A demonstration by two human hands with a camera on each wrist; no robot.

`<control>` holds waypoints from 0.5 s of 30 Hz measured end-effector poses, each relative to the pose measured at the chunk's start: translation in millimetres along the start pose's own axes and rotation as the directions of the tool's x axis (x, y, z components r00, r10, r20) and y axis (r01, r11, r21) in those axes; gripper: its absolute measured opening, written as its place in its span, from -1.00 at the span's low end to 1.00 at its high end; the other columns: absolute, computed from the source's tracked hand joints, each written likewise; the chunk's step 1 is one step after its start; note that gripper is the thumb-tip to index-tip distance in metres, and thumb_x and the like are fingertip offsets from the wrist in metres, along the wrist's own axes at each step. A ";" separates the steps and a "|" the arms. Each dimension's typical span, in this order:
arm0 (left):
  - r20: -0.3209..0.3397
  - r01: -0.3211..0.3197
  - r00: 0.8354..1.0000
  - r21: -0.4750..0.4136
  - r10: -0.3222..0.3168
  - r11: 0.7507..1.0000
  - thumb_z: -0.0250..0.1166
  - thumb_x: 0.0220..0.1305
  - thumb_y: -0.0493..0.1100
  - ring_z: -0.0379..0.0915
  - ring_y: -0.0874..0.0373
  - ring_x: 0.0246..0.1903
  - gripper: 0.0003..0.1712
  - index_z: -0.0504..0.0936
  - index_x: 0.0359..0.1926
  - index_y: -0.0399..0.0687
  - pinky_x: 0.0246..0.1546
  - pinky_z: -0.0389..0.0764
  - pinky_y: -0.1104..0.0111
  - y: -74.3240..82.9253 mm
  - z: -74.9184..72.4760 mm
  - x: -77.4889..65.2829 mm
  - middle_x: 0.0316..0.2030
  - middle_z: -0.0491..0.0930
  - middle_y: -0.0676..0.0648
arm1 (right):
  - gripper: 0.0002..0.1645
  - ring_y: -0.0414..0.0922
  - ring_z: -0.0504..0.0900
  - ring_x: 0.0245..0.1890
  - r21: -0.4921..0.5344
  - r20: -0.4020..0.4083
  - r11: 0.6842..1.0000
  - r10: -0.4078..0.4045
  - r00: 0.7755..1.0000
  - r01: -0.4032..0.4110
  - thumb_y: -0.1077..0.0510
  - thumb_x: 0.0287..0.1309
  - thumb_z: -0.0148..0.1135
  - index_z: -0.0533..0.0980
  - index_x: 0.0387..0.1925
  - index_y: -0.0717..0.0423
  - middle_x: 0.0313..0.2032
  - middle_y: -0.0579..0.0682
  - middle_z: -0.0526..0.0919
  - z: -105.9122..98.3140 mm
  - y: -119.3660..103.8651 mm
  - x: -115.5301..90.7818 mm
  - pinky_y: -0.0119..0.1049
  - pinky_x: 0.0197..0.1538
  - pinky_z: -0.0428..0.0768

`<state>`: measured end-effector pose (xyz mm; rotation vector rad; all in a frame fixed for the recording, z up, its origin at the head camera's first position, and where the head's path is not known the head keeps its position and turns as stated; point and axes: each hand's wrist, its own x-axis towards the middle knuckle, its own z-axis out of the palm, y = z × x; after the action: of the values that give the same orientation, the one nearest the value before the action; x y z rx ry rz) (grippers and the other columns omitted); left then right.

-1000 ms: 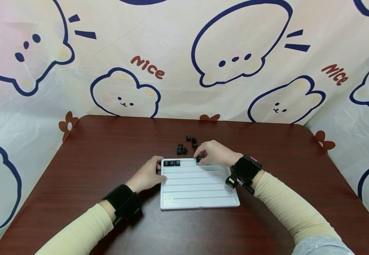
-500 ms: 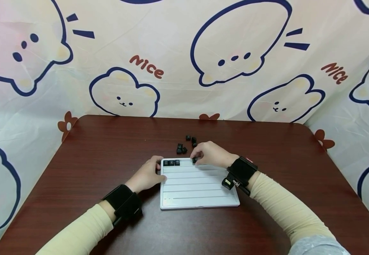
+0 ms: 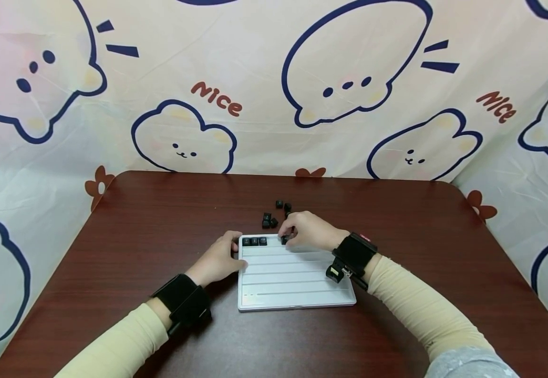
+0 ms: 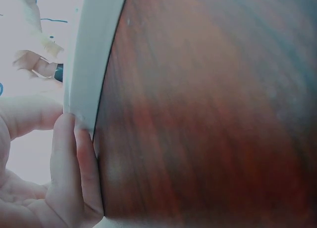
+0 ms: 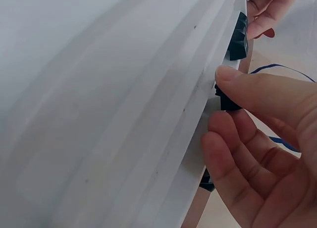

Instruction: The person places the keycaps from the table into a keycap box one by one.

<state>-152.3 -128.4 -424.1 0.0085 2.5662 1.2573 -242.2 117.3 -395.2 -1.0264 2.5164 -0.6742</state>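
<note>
Pinching a black key between thumb and curled fingers of the right hand, at the far edge of the white board; cannot tell whether seated there or held just above. Gripping the board's left edge and far corner with the left hand, thumb spread apart from the fingers. With three black keys side by side in the far row, close to that corner. Past the far edge, with loose black keys clustered on the brown surface.
</note>
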 end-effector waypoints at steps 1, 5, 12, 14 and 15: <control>0.001 -0.002 1.000 0.001 0.002 1.000 0.45 0.24 -0.32 0.39 0.03 -0.20 -0.19 0.30 0.45 -0.29 -0.17 0.44 0.22 -0.2 0.2 0.2 -0.07 0.46 -0.17 | -0.75 -0.19 0.58 -0.25 0.000 -0.003 1.000 -0.001 1.000 0.001 0.30 0.11 0.52 0.73 -0.13 0.09 -0.16 -0.06 0.65 0.3 -0.2 0.1 -0.31 -0.12 0.60; 0.001 0.000 1.000 -0.004 0.000 1.000 0.45 0.24 -0.33 0.39 0.03 -0.21 -0.20 0.31 0.43 -0.30 -0.18 0.44 0.22 0.6 0.5 0.3 -0.07 0.45 -0.18 | -0.75 -0.20 0.58 -0.25 0.004 -0.012 1.000 -0.005 1.000 0.005 0.30 0.10 0.53 0.73 -0.15 0.08 -0.16 -0.07 0.65 2.9 -1.3 1.5 -0.31 -0.12 0.60; 0.004 -0.004 1.000 -0.006 0.004 1.000 0.45 0.24 -0.33 0.38 0.03 -0.22 -0.21 0.32 0.42 -0.31 -0.20 0.44 0.24 1.8 0.2 0.5 -0.08 0.45 -0.18 | -0.74 -0.19 0.57 -0.24 -0.020 -0.011 1.000 0.004 1.000 -0.005 0.28 0.09 0.54 0.72 -0.15 0.07 -0.16 -0.08 0.64 7.2 -8.6 7.9 -0.32 -0.13 0.58; 0.005 -0.003 1.000 -0.008 0.003 1.000 0.45 0.23 -0.34 0.38 0.03 -0.24 -0.21 0.31 0.42 -0.31 -0.22 0.44 0.25 1.9 0.0 0.5 -0.08 0.45 -0.18 | -0.74 -0.18 0.56 -0.24 -0.026 -0.010 1.000 0.007 1.000 -0.007 0.27 0.10 0.54 0.72 -0.14 0.06 -0.16 -0.08 0.64 7.4 -11.1 9.9 -0.32 -0.14 0.58; 0.005 -0.004 1.000 -0.008 0.004 1.000 0.46 0.23 -0.34 0.38 0.03 -0.26 -0.21 0.31 0.42 -0.32 -0.23 0.44 0.25 1.7 -0.3 0.5 -0.09 0.45 -0.19 | -0.74 -0.18 0.56 -0.23 -0.031 -0.009 1.000 0.005 1.000 -0.005 0.27 0.11 0.54 0.72 -0.14 0.06 -0.16 -0.08 0.64 7.4 -12.2 10.9 -0.32 -0.14 0.57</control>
<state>-153.1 -127.5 -422.7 0.0150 2.5582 1.2668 -239.3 99.6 -396.1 -1.0295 2.5433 -0.6419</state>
